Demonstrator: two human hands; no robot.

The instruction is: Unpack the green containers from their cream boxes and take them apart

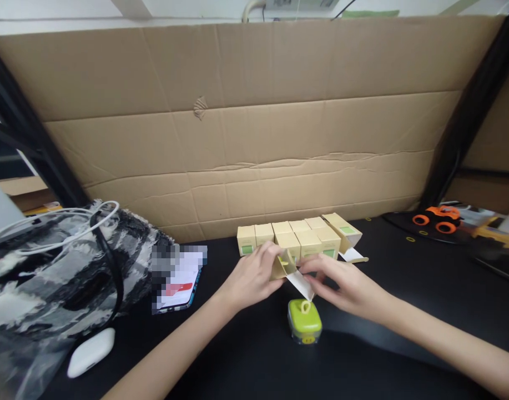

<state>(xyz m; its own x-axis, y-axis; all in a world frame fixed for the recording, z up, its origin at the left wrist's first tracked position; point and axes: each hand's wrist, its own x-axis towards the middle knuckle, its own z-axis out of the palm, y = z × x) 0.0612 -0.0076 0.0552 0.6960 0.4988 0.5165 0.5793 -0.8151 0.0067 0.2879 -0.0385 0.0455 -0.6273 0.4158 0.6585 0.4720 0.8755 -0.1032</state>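
Observation:
My left hand (254,275) is closed around a small beige cardboard box (281,269), tilted with its open end facing right. A white-lined flap (301,285) sticks out from that end. At the flap, my right hand (335,280) has its thumb and fingers closed on the edge. Just below both hands stands a small clear container with a lime-green lid (305,316) and a pale loop on top. Behind the hands, several matching beige boxes (308,240) sit closely grouped. Another box (341,230) lies open at their right, its flap folded out.
To the left are a phone (181,280), a white earbud case (91,353) and a black-and-grey shaggy cloth bundle (71,266) with a white cable. A cardboard panel (254,139) rises behind the black table (246,366). An orange toy car (439,218) stands at the right.

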